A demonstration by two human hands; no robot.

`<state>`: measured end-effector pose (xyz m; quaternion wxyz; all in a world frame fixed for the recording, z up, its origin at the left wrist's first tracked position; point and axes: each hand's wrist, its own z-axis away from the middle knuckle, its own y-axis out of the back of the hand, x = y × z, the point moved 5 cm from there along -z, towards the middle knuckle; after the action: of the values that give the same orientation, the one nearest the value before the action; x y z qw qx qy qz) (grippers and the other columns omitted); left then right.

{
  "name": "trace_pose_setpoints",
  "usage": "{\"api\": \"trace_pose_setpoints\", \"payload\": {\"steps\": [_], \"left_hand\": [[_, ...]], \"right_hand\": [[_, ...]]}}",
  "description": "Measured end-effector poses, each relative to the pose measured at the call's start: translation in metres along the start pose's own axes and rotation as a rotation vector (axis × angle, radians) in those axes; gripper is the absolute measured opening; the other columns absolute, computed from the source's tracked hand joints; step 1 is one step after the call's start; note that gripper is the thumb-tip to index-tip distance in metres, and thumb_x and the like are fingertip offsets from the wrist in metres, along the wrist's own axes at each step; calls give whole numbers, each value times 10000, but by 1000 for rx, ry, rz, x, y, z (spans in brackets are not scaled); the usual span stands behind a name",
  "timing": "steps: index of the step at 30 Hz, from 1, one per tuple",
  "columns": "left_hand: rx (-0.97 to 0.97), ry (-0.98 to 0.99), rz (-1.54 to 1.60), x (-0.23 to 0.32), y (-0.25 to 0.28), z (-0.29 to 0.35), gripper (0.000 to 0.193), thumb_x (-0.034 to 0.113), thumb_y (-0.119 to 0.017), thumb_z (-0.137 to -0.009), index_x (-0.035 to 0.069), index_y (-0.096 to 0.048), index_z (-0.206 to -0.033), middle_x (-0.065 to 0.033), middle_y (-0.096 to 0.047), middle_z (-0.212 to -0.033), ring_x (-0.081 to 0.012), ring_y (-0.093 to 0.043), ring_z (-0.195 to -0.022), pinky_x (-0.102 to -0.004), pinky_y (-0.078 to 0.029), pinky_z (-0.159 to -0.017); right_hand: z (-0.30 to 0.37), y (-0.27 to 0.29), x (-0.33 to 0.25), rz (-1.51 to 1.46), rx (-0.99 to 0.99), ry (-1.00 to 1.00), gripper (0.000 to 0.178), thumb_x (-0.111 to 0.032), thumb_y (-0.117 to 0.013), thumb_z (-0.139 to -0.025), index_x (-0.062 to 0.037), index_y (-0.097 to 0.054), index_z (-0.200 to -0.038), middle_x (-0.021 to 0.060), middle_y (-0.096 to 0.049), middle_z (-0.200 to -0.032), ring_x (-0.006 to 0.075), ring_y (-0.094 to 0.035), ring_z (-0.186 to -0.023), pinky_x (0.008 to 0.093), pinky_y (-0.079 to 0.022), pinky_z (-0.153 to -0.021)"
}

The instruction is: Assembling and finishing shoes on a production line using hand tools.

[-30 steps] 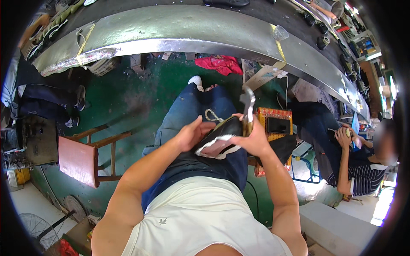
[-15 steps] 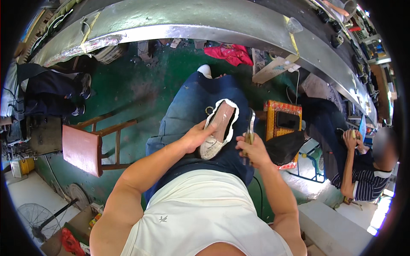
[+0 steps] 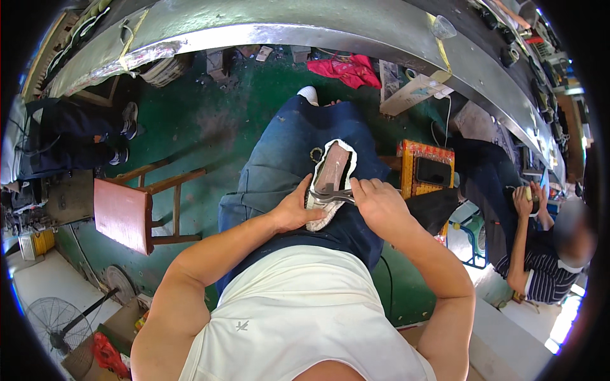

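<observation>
A white shoe upper point(image 3: 334, 166) lies bottom up across my lap, its rough white edge curling around a pinkish-brown insole. My left hand point(image 3: 296, 207) is closed around the near end of it, the thumb along its side. In my right hand point(image 3: 382, 204) is a pair of metal pincers point(image 3: 337, 196), handles gripped and largely covered by the fingers. The pincers' head lies over the near part of the insole; whether the jaws bite on the edge cannot be made out.
A long metal-edged bench point(image 3: 267, 35) runs across the front. At left stands a stool point(image 3: 124, 213) with a reddish seat. On my right, a dark phone point(image 3: 434, 171) lies on an orange patterned stand point(image 3: 410, 184). A seated co-worker point(image 3: 540, 254) is farther right; another person's legs show at left.
The pincers have swung from upright beside the shoe upper to lying across it, as my right hand came in from the right. My left hand has shifted its hold toward the near end.
</observation>
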<state>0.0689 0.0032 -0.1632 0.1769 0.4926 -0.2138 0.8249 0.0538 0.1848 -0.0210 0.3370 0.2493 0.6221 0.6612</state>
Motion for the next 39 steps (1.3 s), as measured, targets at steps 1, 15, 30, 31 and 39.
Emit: {"api": "trace_pose_setpoints", "payload": {"steps": [1, 15, 30, 31, 39], "left_hand": [[9, -3, 2, 0, 1, 0, 1171, 157, -849, -778, -52, -33, -1592, -220, -469, -1481, -256, -461, -1372, -328, -352, -1147], [-47, 96, 157, 12, -8, 7, 1254, 13, -791, -782, 4, 175, -1581, -182, -372, -1550, -239, -399, -1409, -319, -305, -1168], [557, 276, 777, 8, -6, -9, 666, 519, -273, -1089, 9, -490, -1458, -151, -625, -1342, -283, -619, -1202, -383, -458, -1061], [565, 273, 782, 1, -7, -13, 666, 519, -273, -1089, 9, -490, -1458, -151, -625, -1342, -283, -619, -1202, -383, -458, -1061], [784, -10, -136, -8, 17, -23, 578, 377, -296, -1082, -58, -614, -1290, -339, -640, -1191, -483, -586, -1185, -463, -464, -1024]], "right_hand": [[-5, 4, 3, 2, 2, 9, 335, -93, -598, -817, 65, -612, -1111, 132, -651, -895, 279, -649, -844, 382, -545, -742], [-14, -1, -2, -240, -394, -98, 202, -91, -647, -840, 56, -650, -979, 233, -700, -930, 378, -691, -912, 465, -541, -804], [-16, -46, -13, -703, -450, -278, 246, -210, -634, -919, 34, -623, -948, 287, -677, -885, 490, -652, -882, 545, -512, -803], [-8, -56, -27, -792, -401, -378, 247, -214, -641, -920, 30, -613, -954, 288, -675, -884, 495, -649, -876, 545, -510, -797], [15, -77, -13, -1385, -617, -630, 218, -215, -656, -932, 2, -631, -944, 119, -680, -742, 182, -642, -653, 328, -505, -610]]}}
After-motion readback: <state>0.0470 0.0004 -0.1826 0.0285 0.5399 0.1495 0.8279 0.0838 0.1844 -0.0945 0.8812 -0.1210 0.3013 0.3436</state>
